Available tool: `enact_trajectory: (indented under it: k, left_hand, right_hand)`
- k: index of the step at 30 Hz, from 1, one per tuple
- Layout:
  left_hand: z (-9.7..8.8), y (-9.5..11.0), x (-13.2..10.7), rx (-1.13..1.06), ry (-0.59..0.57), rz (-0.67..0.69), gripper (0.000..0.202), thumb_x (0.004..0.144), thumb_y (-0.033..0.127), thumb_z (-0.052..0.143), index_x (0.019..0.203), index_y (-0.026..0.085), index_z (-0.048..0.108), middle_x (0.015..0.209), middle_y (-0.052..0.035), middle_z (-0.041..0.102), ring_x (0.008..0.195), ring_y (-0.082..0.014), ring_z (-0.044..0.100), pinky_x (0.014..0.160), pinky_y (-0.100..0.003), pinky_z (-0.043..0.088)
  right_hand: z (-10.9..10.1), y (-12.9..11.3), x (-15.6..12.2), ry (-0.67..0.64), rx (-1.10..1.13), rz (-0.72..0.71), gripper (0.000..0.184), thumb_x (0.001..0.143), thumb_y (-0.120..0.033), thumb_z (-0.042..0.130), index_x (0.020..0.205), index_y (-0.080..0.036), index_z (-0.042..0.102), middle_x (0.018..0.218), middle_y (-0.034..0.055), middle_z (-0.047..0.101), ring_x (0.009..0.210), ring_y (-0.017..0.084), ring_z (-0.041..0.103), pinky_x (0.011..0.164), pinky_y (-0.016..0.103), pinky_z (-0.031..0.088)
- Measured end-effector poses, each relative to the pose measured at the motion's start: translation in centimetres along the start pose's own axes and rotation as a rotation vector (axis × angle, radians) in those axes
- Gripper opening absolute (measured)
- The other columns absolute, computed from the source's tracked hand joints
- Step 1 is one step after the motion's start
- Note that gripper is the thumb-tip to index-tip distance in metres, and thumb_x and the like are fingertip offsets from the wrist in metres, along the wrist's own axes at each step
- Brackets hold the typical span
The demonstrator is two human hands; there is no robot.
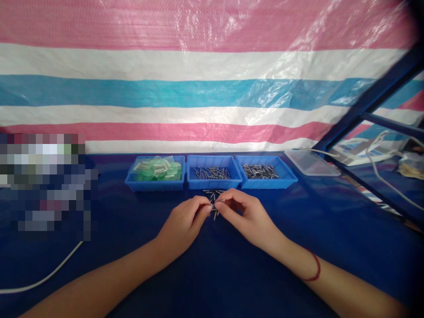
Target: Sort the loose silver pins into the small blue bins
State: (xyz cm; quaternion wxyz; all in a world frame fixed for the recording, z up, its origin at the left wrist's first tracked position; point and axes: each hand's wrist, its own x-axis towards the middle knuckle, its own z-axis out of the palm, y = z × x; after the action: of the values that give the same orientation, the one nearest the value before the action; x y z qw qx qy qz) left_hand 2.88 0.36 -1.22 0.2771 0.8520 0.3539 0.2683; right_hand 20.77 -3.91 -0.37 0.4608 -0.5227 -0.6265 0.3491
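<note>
My left hand (185, 221) and my right hand (245, 216) meet over the dark blue tabletop, thumbs and forefingers pinched close together. Whatever sits between the fingertips is too small to make out. Just behind and under the fingers lies a small heap of thin metal pins (212, 193), partly covered by my hands. Beyond it stands the middle blue bin (214, 183), with slim dark metal pins (213, 173) inside. To its right, another blue bin (271, 182) holds a thicker pile of similar metal pieces (260, 171).
The left blue bin (155, 185) contains green plastic bags (159, 168) with pale pieces. A clear plastic lid (311, 163) lies right of the bins. A white cable (49, 276) crosses the left side. A dark metal frame (367, 97) rises at right, before a striped plastic sheet (198, 92).
</note>
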Motion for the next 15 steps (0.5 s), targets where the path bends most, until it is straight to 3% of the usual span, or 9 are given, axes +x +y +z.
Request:
enact_trajectory:
  k: [7,15]
  left_hand:
    - [0.16,-0.13,-0.01,-0.019,-0.026,0.096,0.015,0.094,0.028,0.047,0.092,0.019,0.059,0.091,-0.0033,0.065,0.086,-0.0157,0.061,0.078,-0.026,0.045]
    - [-0.19,-0.27,0.12,-0.075,0.081,0.079,0.015,0.093,0.028,0.051,0.094,0.02,0.063,0.085,-0.002,0.064,0.077,-0.014,0.06,0.071,-0.025,0.047]
  right_hand:
    - [-0.1,-0.59,-0.17,0.023,-0.084,-0.092,0.009,0.085,-0.023,0.056,0.08,-0.019,0.061,0.073,0.0008,0.059,0.063,0.012,0.051,0.058,0.025,0.041]
    - [-0.48,-0.66,-0.01,0.032,-0.158,-0.175,0.006,0.083,-0.019,0.056,0.08,-0.02,0.061,0.07,0.0002,0.058,0.059,0.012,0.051,0.053,0.024,0.04]
